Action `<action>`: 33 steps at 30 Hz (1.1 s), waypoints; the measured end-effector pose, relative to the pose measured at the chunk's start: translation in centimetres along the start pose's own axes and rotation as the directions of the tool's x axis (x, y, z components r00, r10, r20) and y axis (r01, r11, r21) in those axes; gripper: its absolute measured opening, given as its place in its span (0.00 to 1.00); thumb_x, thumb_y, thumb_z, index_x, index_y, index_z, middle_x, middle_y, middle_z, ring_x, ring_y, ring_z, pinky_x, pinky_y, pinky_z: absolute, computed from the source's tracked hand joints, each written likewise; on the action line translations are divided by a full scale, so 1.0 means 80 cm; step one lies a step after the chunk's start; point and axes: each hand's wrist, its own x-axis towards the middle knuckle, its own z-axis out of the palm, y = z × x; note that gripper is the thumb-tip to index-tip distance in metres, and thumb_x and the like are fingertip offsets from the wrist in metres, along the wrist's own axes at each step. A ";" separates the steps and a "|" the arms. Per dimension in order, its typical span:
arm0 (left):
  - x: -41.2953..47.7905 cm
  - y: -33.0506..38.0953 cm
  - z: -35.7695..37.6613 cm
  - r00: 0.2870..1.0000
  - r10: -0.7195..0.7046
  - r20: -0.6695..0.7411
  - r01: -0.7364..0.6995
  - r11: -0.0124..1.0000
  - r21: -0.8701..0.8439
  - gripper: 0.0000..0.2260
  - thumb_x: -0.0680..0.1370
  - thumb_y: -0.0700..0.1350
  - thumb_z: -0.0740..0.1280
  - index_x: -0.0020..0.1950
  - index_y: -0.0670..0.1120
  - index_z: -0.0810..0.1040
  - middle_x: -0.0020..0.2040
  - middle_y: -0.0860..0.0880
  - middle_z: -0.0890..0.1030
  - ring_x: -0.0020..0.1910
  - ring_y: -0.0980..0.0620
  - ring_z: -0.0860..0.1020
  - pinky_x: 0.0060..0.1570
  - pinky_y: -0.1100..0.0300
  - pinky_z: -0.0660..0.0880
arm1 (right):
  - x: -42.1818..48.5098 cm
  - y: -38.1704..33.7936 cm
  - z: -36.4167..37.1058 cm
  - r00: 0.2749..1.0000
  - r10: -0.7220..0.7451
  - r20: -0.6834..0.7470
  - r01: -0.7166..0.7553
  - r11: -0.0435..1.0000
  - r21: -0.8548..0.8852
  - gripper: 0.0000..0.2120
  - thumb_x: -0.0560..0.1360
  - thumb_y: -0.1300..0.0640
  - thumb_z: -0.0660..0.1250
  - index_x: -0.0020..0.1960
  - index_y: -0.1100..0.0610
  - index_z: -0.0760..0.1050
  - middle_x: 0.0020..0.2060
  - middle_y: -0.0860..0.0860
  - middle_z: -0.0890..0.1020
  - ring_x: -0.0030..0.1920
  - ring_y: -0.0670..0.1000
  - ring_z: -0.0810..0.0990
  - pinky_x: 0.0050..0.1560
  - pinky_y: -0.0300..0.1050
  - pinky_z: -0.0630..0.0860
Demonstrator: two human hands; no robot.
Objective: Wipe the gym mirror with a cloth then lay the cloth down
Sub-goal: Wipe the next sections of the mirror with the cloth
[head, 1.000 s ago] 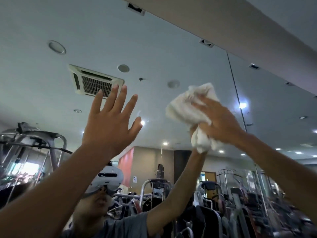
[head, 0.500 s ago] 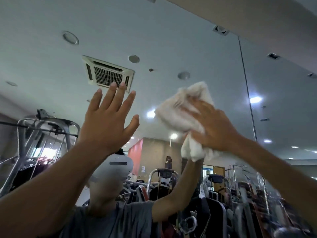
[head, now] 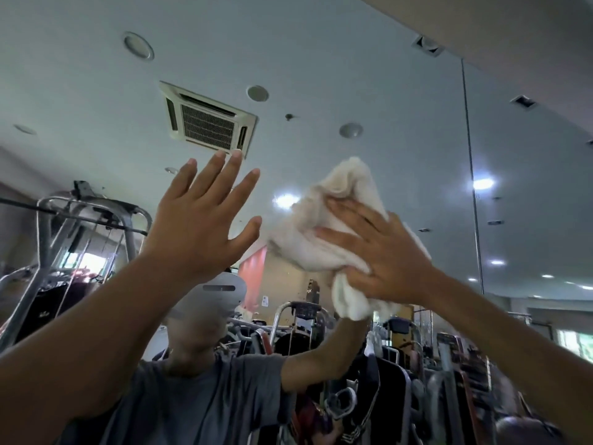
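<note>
The gym mirror (head: 353, 75) fills the view and reflects the ceiling, gym machines and my own figure. A crumpled white cloth (head: 321, 239) lies against the glass at about head height. My right hand (head: 385, 255) presses on it with straight, spread fingers, and a fold of cloth hangs below the palm. My left hand (head: 195, 226) is raised beside it to the left, flat, with fingers straight and apart, holding nothing. Whether its palm touches the glass I cannot tell.
A vertical seam (head: 471, 175) between mirror panels runs to the right of the cloth. A beige soffit (head: 513, 24) borders the mirror's top right. Reflected gym machines (head: 80, 239) and racks crowd the lower part of the glass.
My right hand has slid the cloth leftward across the glass, away from the panel seam and a little lower. My left hand has stayed raised and flat.
</note>
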 end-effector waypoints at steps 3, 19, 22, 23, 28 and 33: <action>-0.007 0.005 0.000 0.998 -0.042 0.037 0.041 0.999 0.006 0.30 0.82 0.59 0.49 0.80 0.46 0.63 0.80 0.41 0.61 0.79 0.41 0.59 0.76 0.42 0.53 | -0.021 0.057 -0.011 0.959 0.276 0.070 -0.281 0.958 0.063 0.34 0.73 0.37 0.53 0.78 0.35 0.51 0.79 0.50 0.58 0.76 0.57 0.61 0.65 0.67 0.69; -0.061 0.018 -0.010 0.994 -0.104 0.038 0.102 0.993 0.053 0.28 0.83 0.56 0.49 0.81 0.44 0.61 0.80 0.40 0.59 0.80 0.40 0.57 0.77 0.40 0.53 | -0.097 -0.020 0.012 1.000 0.016 -0.007 -0.016 1.000 -0.002 0.33 0.73 0.44 0.58 0.77 0.43 0.58 0.78 0.53 0.60 0.76 0.56 0.60 0.61 0.68 0.69; -0.078 0.021 -0.011 0.994 -0.103 0.026 0.101 0.993 0.054 0.28 0.83 0.55 0.52 0.80 0.44 0.62 0.80 0.39 0.59 0.79 0.39 0.58 0.76 0.37 0.56 | -0.049 0.021 0.001 0.898 0.439 -0.016 -0.437 0.896 0.077 0.33 0.73 0.40 0.52 0.78 0.41 0.57 0.79 0.52 0.59 0.75 0.58 0.60 0.62 0.70 0.69; -0.083 0.020 -0.012 0.995 -0.097 0.024 0.096 0.994 0.047 0.28 0.83 0.56 0.52 0.80 0.44 0.62 0.80 0.39 0.59 0.79 0.39 0.58 0.75 0.37 0.56 | -0.019 0.019 -0.002 0.806 0.591 -0.035 -0.584 0.803 0.118 0.34 0.72 0.39 0.49 0.78 0.42 0.58 0.79 0.51 0.58 0.75 0.58 0.59 0.64 0.68 0.67; -0.087 0.016 -0.014 0.997 -0.080 0.024 0.079 0.996 0.041 0.29 0.83 0.58 0.50 0.80 0.44 0.62 0.80 0.39 0.59 0.80 0.39 0.57 0.76 0.38 0.54 | 0.063 -0.069 0.000 0.734 0.670 -0.112 -0.664 0.742 0.093 0.32 0.76 0.39 0.45 0.79 0.44 0.58 0.80 0.49 0.55 0.78 0.56 0.56 0.69 0.66 0.62; -0.089 0.016 -0.015 0.996 -0.081 0.030 0.080 0.996 0.049 0.29 0.84 0.58 0.47 0.81 0.44 0.61 0.80 0.39 0.59 0.80 0.39 0.57 0.77 0.39 0.53 | -0.042 -0.114 0.017 0.980 0.154 -0.124 -0.155 0.988 -0.003 0.28 0.78 0.41 0.54 0.76 0.48 0.61 0.77 0.55 0.63 0.76 0.57 0.62 0.62 0.61 0.68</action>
